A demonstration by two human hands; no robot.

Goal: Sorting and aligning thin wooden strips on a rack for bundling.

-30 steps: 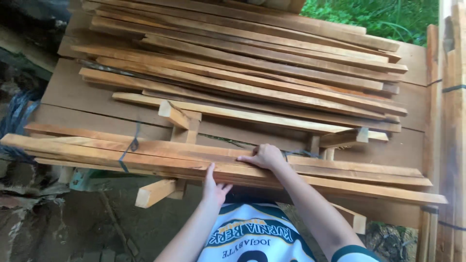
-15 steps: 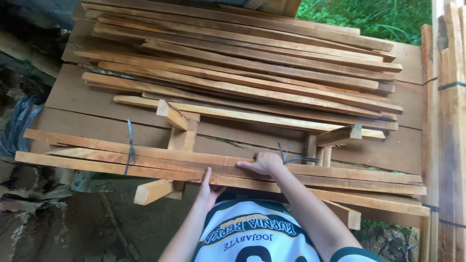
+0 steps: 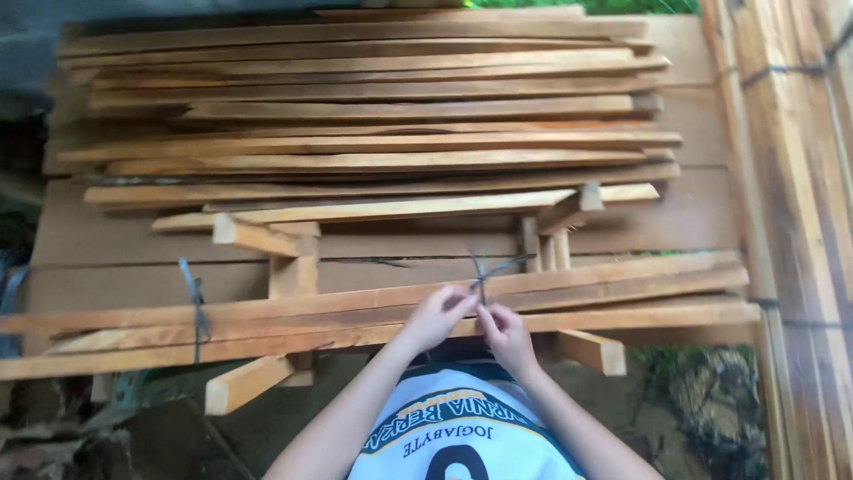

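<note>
A bundle of long wooden slats (image 3: pixel 622 298) lies across the near edge of a wooden platform. A dark strap (image 3: pixel 484 271) goes around the bundle near its middle, with its loose ends sticking up. My left hand (image 3: pixel 435 316) and my right hand (image 3: pixel 506 333) meet at this strap, and each pinches one of its ends just above the slats. A second dark strap (image 3: pixel 195 307) binds the bundle further left.
A big pile of loose slats (image 3: pixel 373 133) fills the platform behind the bundle. Short wooden blocks (image 3: pixel 258 236) and uprights (image 3: pixel 577 200) stand between pile and bundle. More strapped slats (image 3: pixel 800 178) stand along the right edge. Dirt ground and a block end (image 3: pixel 240 382) lie below.
My hands were resting flat on the bundle, the left one under its near edge. Now both have come together at the strap and hold its ends. The view has shifted left.
</note>
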